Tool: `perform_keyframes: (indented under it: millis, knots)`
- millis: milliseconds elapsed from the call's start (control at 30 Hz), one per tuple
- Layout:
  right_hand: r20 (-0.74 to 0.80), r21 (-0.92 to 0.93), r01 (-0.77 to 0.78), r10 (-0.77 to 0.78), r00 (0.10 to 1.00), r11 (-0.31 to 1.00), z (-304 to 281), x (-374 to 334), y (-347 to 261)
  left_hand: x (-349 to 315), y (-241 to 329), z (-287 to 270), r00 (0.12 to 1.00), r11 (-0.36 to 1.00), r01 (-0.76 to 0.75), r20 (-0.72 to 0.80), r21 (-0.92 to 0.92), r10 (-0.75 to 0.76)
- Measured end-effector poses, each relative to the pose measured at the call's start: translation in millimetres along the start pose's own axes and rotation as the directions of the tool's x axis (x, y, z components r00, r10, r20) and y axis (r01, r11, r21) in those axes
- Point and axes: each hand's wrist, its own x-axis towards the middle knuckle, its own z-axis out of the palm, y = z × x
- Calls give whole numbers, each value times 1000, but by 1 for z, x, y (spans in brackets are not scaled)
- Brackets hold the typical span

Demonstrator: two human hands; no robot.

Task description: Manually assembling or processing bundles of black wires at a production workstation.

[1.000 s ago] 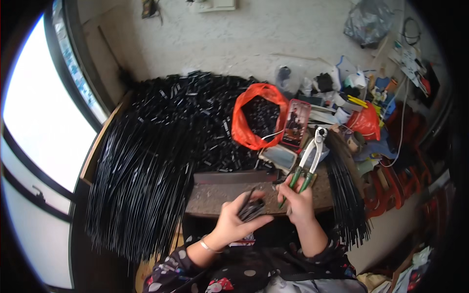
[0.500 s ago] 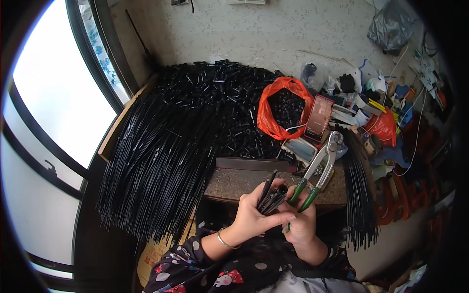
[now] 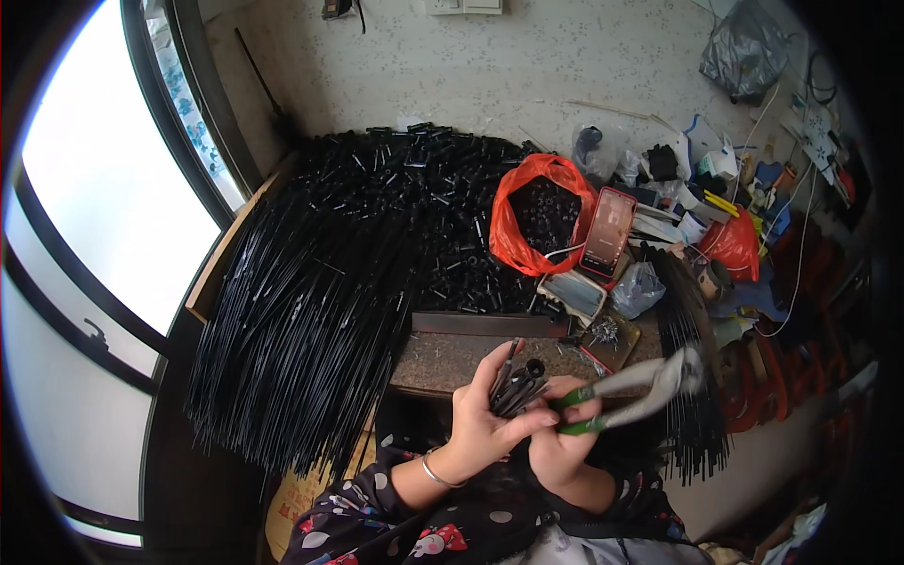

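Note:
My left hand is closed round a small bundle of thin black rods, with one round hollow black end showing among them. Close beside it, my right hand grips the green handles of a pair of metal pliers. The plier head points right and is smeared by motion. My left thumb reaches across to the right hand's fingers, and whether they touch the rods is hard to tell. Both hands are in front of the table's near edge.
Long black rods overhang the table's left side, behind them a heap of short black tubes. An orange-red plastic bag holds small black parts, with a phone leaning beside it. More rods hang at right, near a small tray of metal pieces.
The pliers have swung down to the right, from pointing up to pointing sideways. My right hand has turned with them, while the left still holds the bundle.

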Motion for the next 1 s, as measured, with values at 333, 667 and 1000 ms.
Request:
perform_keyframes:
  millis: [333,667,1000]
  knots:
    - [205,-28,302,-291,935,953,-4,13,21,3,-6,-12,948,901,274,251,-337,-195]
    - [612,-39,-804,650,450,594,-56,26,-14,22,10,-56,977,945,191,145,-266,-157]
    - [792,-226,-669,534,297,708,-53,21,-22,25,17,-65,983,977,146,130,-154,-127]
